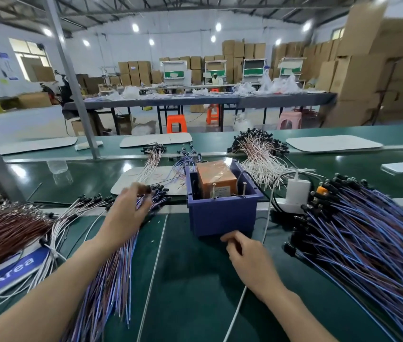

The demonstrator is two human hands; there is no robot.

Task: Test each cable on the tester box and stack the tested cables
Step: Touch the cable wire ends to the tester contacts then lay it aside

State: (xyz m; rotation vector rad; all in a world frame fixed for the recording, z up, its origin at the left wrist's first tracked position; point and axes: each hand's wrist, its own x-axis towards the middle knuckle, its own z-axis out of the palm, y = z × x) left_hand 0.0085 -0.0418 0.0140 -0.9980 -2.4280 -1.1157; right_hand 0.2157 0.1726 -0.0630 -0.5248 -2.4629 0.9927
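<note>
Cables (111, 267) partly hidden beneath left hand (130, 211), grip unclear.

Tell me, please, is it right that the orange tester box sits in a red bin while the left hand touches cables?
No: the head view shows a blue bin, not red; the orange tester box sits in it while the left hand touches cables.

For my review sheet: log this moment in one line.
left hand on left cable pile, grip unclear | right hand curled before tester box, grip unclear
</note>
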